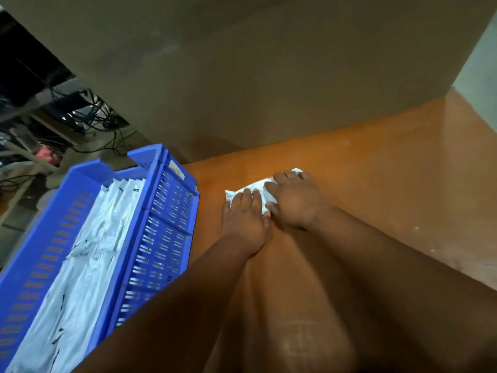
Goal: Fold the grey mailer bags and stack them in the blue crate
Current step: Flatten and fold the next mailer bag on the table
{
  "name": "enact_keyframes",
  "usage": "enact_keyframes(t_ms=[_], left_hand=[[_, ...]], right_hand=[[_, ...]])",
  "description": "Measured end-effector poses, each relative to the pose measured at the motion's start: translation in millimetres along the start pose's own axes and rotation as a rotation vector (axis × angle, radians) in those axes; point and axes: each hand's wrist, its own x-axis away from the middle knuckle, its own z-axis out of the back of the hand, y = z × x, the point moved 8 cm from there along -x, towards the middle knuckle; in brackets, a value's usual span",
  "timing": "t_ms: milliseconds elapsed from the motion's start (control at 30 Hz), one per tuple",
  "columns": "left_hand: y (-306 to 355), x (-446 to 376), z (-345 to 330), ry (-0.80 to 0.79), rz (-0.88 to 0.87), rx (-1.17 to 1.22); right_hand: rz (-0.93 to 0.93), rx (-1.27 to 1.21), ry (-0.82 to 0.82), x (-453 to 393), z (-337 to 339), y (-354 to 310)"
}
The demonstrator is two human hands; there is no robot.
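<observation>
Fingers [251, 196] flatten folded mailer bag [258, 187] (crate label [176, 170] unreadable).

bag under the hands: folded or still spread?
Folded: the mailer bag is a small compact wad under the left hand and right hand.

left hand [246, 220] — bare | right hand [295, 201] — bare, forearms unsleeved

Crate [172, 211] left of bag [258, 188] on table [376, 170], bags [88, 251] inside crate
</observation>
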Motion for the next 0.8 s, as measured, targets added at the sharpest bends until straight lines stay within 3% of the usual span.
enact_keyframes(t_ms=[300,500,633,800], left_hand=[[48.8,143.0,17.6,0.157,-0.314,0.07],[88.8,214.9,15.6,0.234,-0.472,0.222],[109.8,231.5,14.3,0.258,-0.45,0.255],[104.7,229.5,-8.6,0.155,-0.361,0.216]], right_hand=[[-0.154,0.15,-0.08,162.8,31.5,-37.5],[-0.287,0.24,-0.034,259.3,31.1,-49.7],[-0.341,0.284,-0.029,295.4,36.4,-50.1],[-0.286,0.19,-0.036,304.9,29.6,-54.0]])
